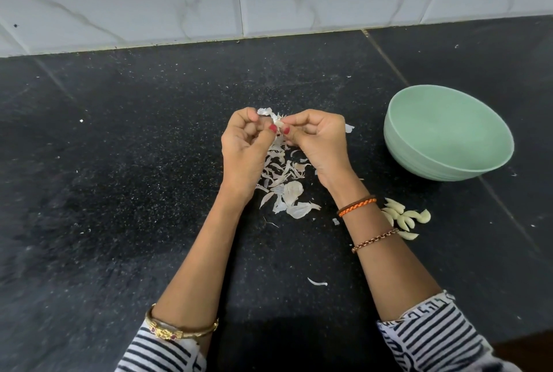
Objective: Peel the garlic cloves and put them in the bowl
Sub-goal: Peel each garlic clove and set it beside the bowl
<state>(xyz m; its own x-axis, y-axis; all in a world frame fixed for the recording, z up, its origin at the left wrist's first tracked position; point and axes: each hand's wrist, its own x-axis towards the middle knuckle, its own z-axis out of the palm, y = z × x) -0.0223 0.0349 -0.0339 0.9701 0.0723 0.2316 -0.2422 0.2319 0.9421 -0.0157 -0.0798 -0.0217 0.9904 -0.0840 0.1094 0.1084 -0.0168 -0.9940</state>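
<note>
Garlic clove (277, 124) pinched between hands, papery skins (284, 183), smooth round bowl (448, 135)

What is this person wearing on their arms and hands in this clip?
Both forearms are bare below pushed-up black-and-white striped sleeves. The left arm has a gold bangle with red stones. The right arm has an orange-and-brown braided band and a copper-coloured chain bracelet. Thumbnails are painted red.

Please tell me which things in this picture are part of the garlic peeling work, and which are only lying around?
Part of the job:
- garlic clove, pinched between left hand and right hand
- peeled cloves on the counter
- green bowl, nothing visible inside

Only lying about:
- pile of garlic skins
- stray skin piece
</note>
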